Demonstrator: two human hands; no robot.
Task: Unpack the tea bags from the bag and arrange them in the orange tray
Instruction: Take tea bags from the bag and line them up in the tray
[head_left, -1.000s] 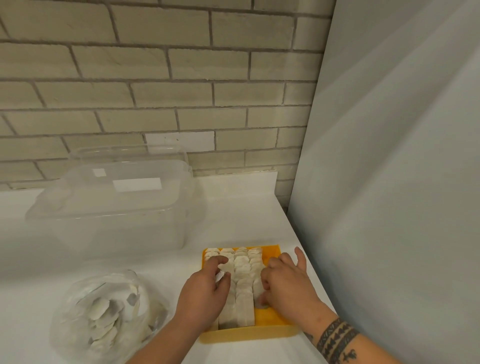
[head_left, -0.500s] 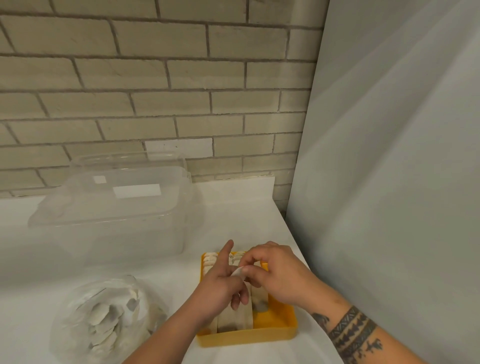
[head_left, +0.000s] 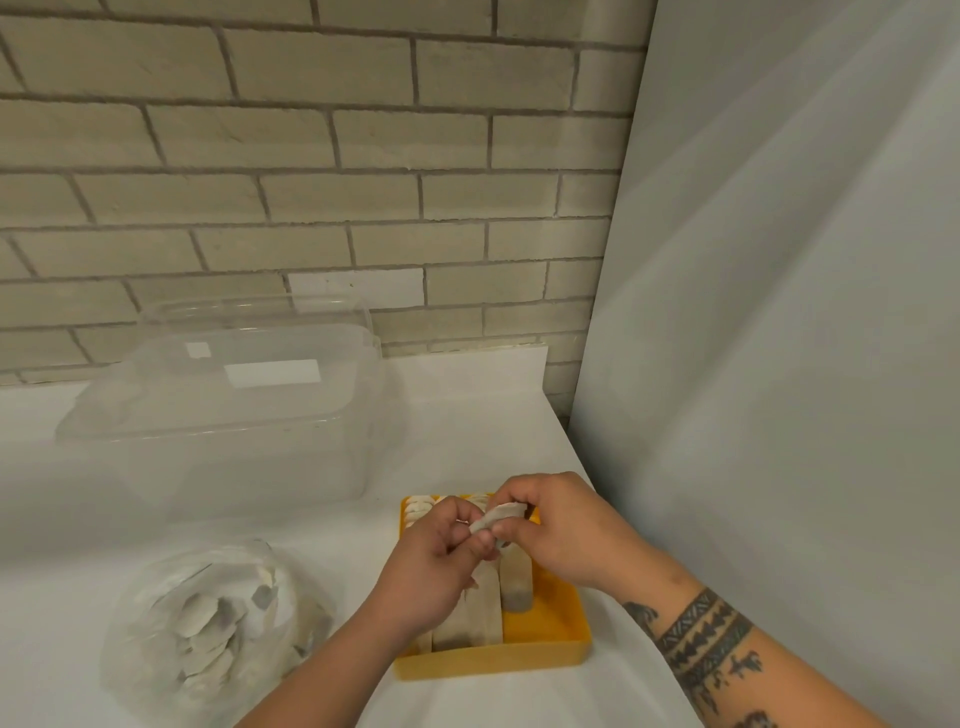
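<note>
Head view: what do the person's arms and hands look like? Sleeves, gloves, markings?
Both bare: the left hand and right hand wear no gloves, and no rings or watch show. No sleeve in view on the left forearm. The right forearm carries a dark tattoo: patterned bands with zigzag rows near the wrist, small figures further up.

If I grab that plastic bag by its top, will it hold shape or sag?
Probably sags: the bag is thin, crinkled film slumped on the counter. Likely light, holding only small tea bags. Those may shift as it lifts.
</note>
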